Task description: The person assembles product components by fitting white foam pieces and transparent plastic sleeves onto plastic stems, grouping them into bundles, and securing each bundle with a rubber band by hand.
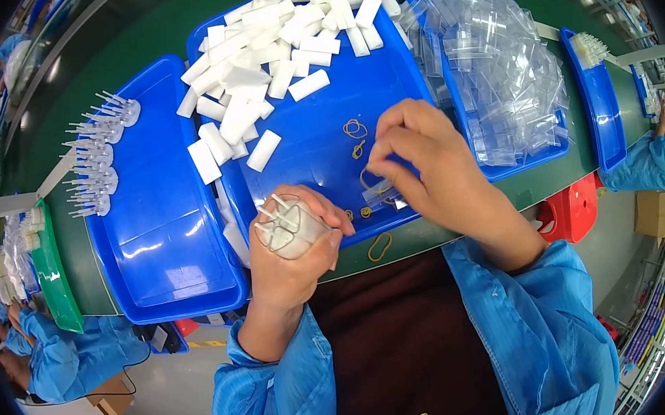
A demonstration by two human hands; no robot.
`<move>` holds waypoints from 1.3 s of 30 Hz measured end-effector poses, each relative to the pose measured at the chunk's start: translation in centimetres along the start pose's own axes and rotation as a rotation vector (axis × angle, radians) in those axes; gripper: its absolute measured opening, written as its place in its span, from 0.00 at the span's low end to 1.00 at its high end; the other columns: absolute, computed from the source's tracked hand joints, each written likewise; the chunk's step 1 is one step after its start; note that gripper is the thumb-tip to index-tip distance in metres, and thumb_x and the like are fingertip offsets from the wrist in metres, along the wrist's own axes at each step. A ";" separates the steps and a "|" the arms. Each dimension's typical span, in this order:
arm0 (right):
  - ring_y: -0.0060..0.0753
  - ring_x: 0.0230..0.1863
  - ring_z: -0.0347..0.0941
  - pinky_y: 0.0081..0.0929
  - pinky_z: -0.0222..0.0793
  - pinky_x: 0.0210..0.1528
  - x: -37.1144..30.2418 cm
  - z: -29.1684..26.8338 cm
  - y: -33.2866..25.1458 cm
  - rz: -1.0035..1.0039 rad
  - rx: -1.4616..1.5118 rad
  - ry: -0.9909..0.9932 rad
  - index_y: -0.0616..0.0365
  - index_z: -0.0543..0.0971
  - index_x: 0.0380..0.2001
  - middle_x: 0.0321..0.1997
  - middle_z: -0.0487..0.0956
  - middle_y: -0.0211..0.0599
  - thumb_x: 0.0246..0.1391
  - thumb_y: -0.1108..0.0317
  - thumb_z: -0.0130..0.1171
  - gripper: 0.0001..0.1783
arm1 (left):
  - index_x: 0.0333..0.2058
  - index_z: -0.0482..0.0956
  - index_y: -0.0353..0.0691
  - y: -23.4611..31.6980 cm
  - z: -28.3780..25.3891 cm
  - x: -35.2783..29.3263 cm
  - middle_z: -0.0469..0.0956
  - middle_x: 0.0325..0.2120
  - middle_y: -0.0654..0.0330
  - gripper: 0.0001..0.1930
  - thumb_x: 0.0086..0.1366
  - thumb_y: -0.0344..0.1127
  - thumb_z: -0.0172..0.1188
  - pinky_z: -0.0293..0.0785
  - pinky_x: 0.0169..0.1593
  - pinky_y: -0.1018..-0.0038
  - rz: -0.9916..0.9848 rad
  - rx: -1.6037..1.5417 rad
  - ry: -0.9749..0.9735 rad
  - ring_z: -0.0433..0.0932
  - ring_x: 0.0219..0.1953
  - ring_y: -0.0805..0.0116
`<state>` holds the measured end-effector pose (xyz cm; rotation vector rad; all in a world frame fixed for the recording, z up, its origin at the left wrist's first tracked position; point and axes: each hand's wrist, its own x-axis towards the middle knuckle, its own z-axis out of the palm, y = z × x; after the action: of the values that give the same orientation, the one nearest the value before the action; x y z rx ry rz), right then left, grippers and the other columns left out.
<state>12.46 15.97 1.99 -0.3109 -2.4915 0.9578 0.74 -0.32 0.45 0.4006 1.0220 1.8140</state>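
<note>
My left hand (294,270) is closed around a rounded, whitish translucent piece (291,235) with several thin white prongs sticking up from it. Just right of it, over the front of the middle blue tray (318,130), my right hand (435,155) pinches thumb and forefinger together on a thin tan rubber band (364,179). More rubber bands (355,130) lie loose on the tray floor, and one rubber band (380,247) rests on the green table edge. Behind the right fingers, small clear plastic pieces (383,195) are partly hidden.
White rectangular blocks (255,48) heap at the tray's back left. Similar pronged pieces (95,157) line the left blue tray (166,246). Clear plastic sleeves (494,67) fill the right tray. A red stool (574,210) stands below the table; co-workers in blue sleeves sit at both sides.
</note>
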 end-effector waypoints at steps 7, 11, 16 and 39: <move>0.34 0.39 0.67 0.32 0.59 0.40 -2.0 -0.9 -1.9 -0.231 0.025 -0.297 0.51 0.77 0.21 0.34 0.69 0.30 0.37 0.68 0.61 0.04 | 0.35 0.67 0.35 -0.6 -0.5 0.3 0.73 0.26 0.56 0.14 0.50 0.17 0.58 0.77 0.25 0.77 0.031 -0.032 0.032 0.78 0.33 0.61; 0.30 0.52 0.64 0.29 0.52 0.48 -5.1 0.8 -1.2 -0.450 -0.173 -0.322 0.47 0.75 0.15 0.44 0.73 0.27 0.37 0.64 0.59 0.03 | 0.38 0.66 0.37 -0.7 -1.3 0.5 0.72 0.27 0.58 0.17 0.50 0.18 0.60 0.77 0.25 0.76 0.002 -0.090 -0.001 0.78 0.30 0.63; 0.32 0.61 0.58 0.35 0.43 0.56 -6.9 1.9 0.1 -0.369 -0.307 -0.253 0.44 0.76 0.16 0.58 0.69 0.25 0.40 0.64 0.58 0.03 | 0.40 0.66 0.38 -1.0 -1.2 0.6 0.72 0.27 0.58 0.22 0.48 0.19 0.65 0.76 0.24 0.77 0.011 -0.186 -0.020 0.76 0.29 0.66; 0.39 0.49 0.64 0.29 0.59 0.50 -1.6 0.0 -2.4 -0.031 0.308 -0.160 0.56 0.71 0.25 0.51 0.65 0.48 0.49 0.71 0.58 0.06 | 0.34 0.68 0.38 -0.1 0.3 -0.1 0.69 0.47 0.45 0.15 0.48 0.18 0.61 0.75 0.26 0.80 -0.042 0.007 -0.204 0.78 0.32 0.68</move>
<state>13.76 13.64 3.13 -0.0993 -2.4290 1.3780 1.02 -0.21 0.58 0.5527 0.8884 1.6941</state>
